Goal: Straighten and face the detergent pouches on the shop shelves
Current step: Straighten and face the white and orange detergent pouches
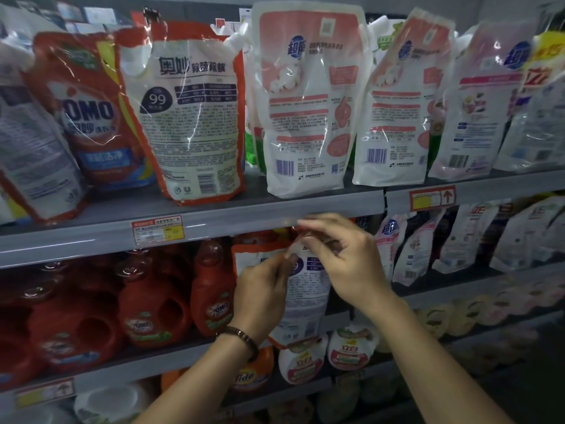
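- The left hand (261, 290) and the right hand (345, 258) are both pinching the top of one orange-edged pouch (307, 292), fingers curled on its upper edge, neither hand spread wide.
- The two hands are gripping it high and apart, probably because a soft pouch sags. Taken by the top, it hangs straight and can be turned about.
- The pouch is hanging just below the front rim of the upper shelf (232, 214), in front of the middle shelf (146, 361). It sits between the red bottles (153, 307) on its left and the pale pouches (409, 252) on its right. Whether its base is resting on the shelf, I cannot tell.
- Its white back panel of small print and barcode is facing outward, so it is likely being turned to show its front.
- It is looking glossy and creased, with an orange border around a white field. The upper corner under the right hand is crumpled, and the print is too blurred to read.
- On the upper shelf, a matching back-facing pouch (189, 117) is leaning against a red front-facing pouch (91, 117). The pink-and-white pouches (305, 102) beside them are also showing their backs, so facing work seems to remain there.
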